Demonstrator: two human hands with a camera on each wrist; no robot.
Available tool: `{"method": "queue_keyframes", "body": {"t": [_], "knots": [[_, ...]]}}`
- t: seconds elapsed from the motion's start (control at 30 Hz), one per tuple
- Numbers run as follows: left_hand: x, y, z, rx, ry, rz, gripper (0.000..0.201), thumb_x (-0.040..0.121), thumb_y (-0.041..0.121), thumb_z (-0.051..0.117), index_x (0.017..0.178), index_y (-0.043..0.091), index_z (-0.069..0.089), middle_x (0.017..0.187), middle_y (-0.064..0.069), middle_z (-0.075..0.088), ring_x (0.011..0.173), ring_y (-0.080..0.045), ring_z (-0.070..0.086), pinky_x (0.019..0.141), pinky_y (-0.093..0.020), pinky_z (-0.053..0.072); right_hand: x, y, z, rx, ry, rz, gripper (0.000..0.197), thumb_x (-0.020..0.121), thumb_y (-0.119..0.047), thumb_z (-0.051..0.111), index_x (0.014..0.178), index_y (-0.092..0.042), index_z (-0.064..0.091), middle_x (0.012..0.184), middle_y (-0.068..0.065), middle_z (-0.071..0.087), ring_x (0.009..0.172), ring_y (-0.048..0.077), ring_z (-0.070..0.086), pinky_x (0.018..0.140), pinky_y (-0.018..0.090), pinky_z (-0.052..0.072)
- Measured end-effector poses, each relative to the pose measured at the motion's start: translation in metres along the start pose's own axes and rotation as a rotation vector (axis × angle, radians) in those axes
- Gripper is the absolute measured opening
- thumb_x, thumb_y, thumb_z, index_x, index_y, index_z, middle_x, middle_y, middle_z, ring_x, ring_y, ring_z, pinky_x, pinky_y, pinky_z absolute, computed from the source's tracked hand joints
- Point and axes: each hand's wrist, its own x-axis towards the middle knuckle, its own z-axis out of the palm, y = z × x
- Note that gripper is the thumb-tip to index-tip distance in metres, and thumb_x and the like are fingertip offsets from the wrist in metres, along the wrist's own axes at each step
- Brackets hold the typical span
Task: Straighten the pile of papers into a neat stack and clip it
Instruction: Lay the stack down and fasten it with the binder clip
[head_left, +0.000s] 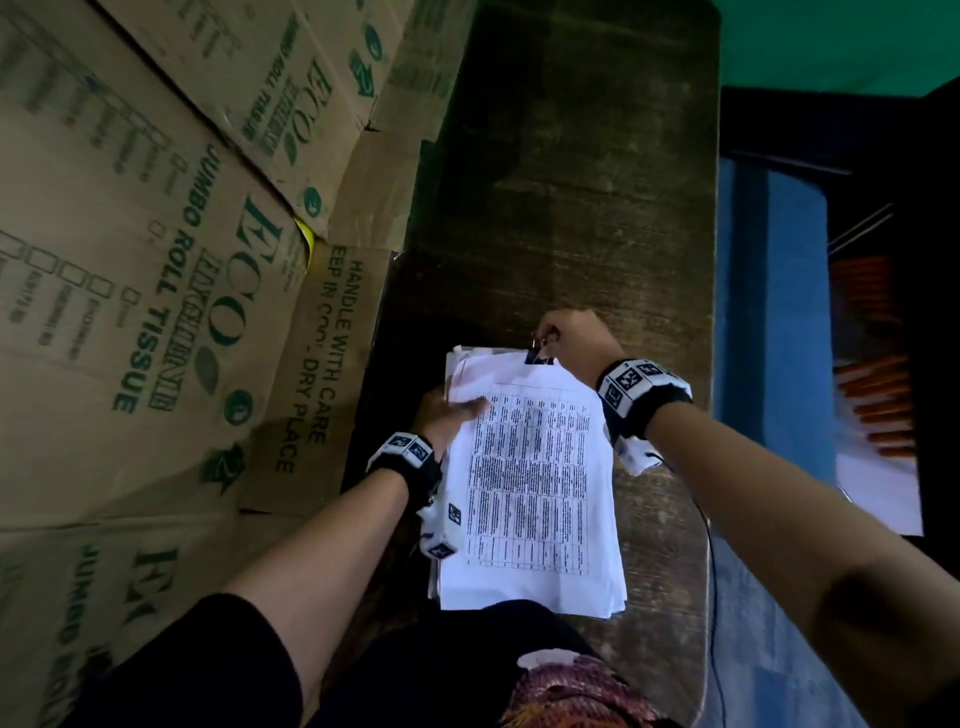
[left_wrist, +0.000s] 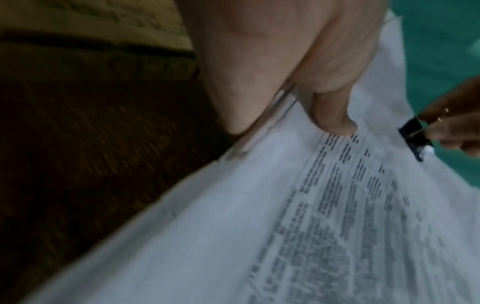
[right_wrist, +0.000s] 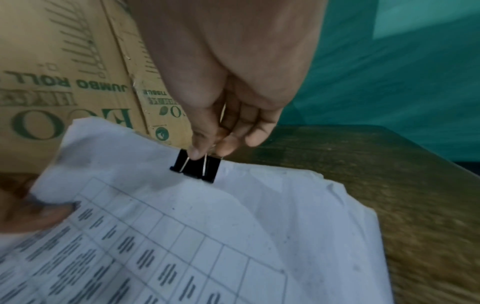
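Note:
A stack of white printed papers (head_left: 530, 483) lies on the dark wooden table (head_left: 582, 208), its top sheet carrying a table of text. A black binder clip (head_left: 540, 355) sits on the stack's far edge. My right hand (head_left: 571, 338) pinches the clip's wire handles (right_wrist: 205, 162) between thumb and fingers. My left hand (head_left: 452, 415) grips the stack's upper left edge, thumb (left_wrist: 335, 117) pressed on the top sheet (left_wrist: 285, 226) and fingers hidden underneath. The clip (left_wrist: 413, 135) shows at the right in the left wrist view. The papers' far left corner (right_wrist: 85, 139) curls up.
Large cardboard boxes (head_left: 156, 260) printed with green lettering stand along the table's left side. A teal wall (head_left: 831, 41) lies beyond the table's far end. A blue surface (head_left: 769, 291) and orange items (head_left: 878, 400) sit off the right edge. A thin cable (head_left: 709, 545) hangs near my right forearm.

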Motion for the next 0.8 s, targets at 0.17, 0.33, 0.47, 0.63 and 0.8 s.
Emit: {"method": "queue_keyframes", "body": {"t": [0.17, 0.33, 0.47, 0.63, 0.8], "knots": [[-0.001, 0.009, 0.012, -0.072, 0.111, -0.022, 0.038, 0.082, 0.016, 0.073, 0.113, -0.002, 0.060, 0.107, -0.003, 0.063, 0.107, -0.019, 0.055, 0.103, -0.036, 0.036, -0.022, 0.008, 0.024, 0.035, 0.240, -0.123, 0.005, 0.081, 0.001, 0.065, 0.085, 0.001, 0.067, 0.094, 0.017, 0.061, 0.083, 0.034, 0.060, 0.071, 0.039, 0.051], [0.000, 0.011, 0.015, -0.073, 0.145, -0.025, 0.035, 0.085, 0.021, 0.070, 0.111, 0.002, 0.056, 0.085, 0.002, 0.061, 0.080, -0.011, 0.059, 0.071, -0.023, 0.047, -0.049, 0.021, 0.050, -0.052, 0.123, -0.195, 0.016, 0.083, -0.017, 0.071, 0.089, -0.002, 0.067, 0.105, 0.015, 0.060, 0.103, 0.035, 0.055, 0.089, 0.044, 0.045], [-0.006, 0.019, 0.016, -0.082, 0.083, -0.062, 0.013, 0.089, 0.016, 0.066, 0.082, 0.013, 0.056, 0.076, 0.003, 0.056, 0.059, 0.007, 0.063, 0.047, -0.010, 0.046, -0.047, 0.025, 0.039, -0.107, 0.198, -0.134, 0.054, 0.083, -0.030, 0.071, 0.132, -0.015, 0.054, 0.138, 0.007, 0.046, 0.128, 0.028, 0.040, 0.104, 0.042, 0.031], [-0.016, 0.025, 0.015, -0.180, 0.022, -0.027, 0.040, 0.086, 0.013, 0.067, 0.123, 0.008, 0.053, 0.111, 0.007, 0.055, 0.109, -0.011, 0.043, 0.106, -0.039, 0.028, -0.019, 0.022, 0.011, -0.168, -0.048, -0.114, 0.082, 0.076, -0.036, 0.077, 0.145, -0.016, 0.037, 0.148, 0.006, 0.044, 0.138, 0.023, 0.038, 0.113, 0.038, 0.024], [-0.012, 0.030, 0.015, -0.219, -0.027, 0.011, 0.021, 0.079, -0.006, 0.067, 0.092, 0.011, 0.064, 0.094, -0.002, 0.068, 0.102, -0.023, 0.059, 0.085, -0.027, 0.045, -0.002, 0.019, -0.014, -0.115, -0.269, -0.108, 0.037, 0.071, -0.025, 0.082, 0.103, -0.014, 0.066, 0.097, 0.002, 0.065, 0.099, 0.026, 0.063, 0.077, 0.031, 0.045]]}}
